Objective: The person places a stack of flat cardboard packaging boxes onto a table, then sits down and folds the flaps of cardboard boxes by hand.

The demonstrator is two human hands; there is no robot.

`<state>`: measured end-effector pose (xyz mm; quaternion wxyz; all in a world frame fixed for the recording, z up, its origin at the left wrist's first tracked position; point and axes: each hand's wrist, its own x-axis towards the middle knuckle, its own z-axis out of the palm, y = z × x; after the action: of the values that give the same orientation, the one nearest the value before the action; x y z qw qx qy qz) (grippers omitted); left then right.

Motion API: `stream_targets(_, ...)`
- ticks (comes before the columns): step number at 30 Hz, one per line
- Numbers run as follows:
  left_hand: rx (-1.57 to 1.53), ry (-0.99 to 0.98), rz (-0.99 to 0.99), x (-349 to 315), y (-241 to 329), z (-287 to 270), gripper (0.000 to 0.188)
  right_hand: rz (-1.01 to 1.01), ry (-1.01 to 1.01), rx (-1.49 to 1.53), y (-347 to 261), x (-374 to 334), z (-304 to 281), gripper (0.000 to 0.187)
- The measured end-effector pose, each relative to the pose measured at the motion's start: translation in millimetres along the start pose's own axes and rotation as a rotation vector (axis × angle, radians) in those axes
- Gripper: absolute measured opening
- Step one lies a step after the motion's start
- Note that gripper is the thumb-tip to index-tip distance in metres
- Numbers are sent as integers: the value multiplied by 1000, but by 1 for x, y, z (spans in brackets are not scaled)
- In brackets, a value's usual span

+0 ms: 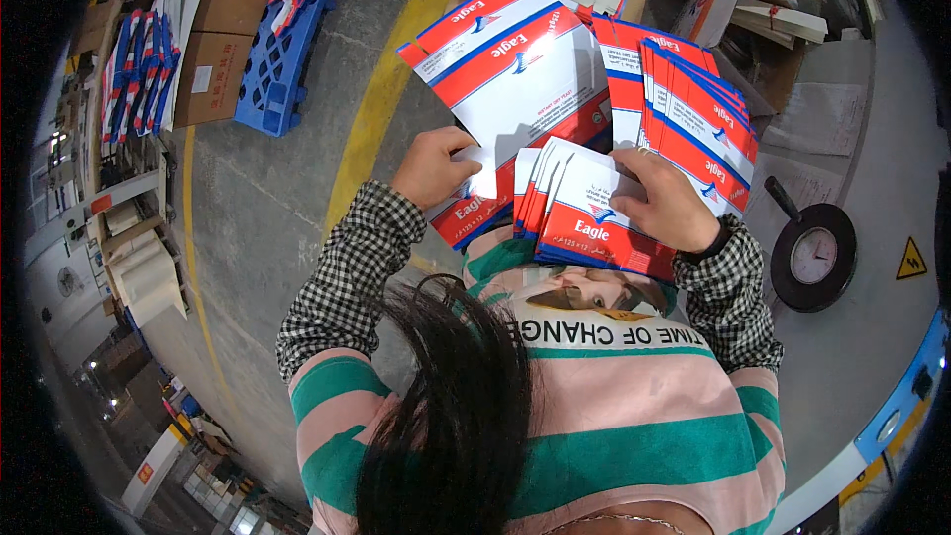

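My left hand [436, 170] pinches the near left edge of a large flat printed carton sheet [535, 69], red, white and blue. The sheet tilts away in front of me. My right hand [666, 200] is closed on the right side of a fanned bundle of flat printed cartons [575, 200], thumb and fingers on the top one. That bundle rests close against my striped top. Just beyond my right hand lies a spread stack of matching flat cartons [693, 119], its layers overlapping.
On the right, a grey machine surface [872, 337] carries a black handwheel with a dial [814, 258] and a yellow warning triangle [911, 259]. A blue plastic pallet [277, 69] stands at far left beside brown cardboard boxes [213, 79]. Yellow lines [367, 129] mark the floor.
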<state>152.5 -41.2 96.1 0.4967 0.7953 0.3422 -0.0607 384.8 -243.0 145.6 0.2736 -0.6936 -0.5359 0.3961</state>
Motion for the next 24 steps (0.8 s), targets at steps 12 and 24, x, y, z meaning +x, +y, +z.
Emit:
stream_targets(12, 263, 325, 411, -1, 17, -9, 17, 51, -38, -3, -4, 8, -4, 41)
stream_targets(24, 442, 508, 583, -4, 36, -31, 14, 60, -42, -16, -6, 0, -1, 41)
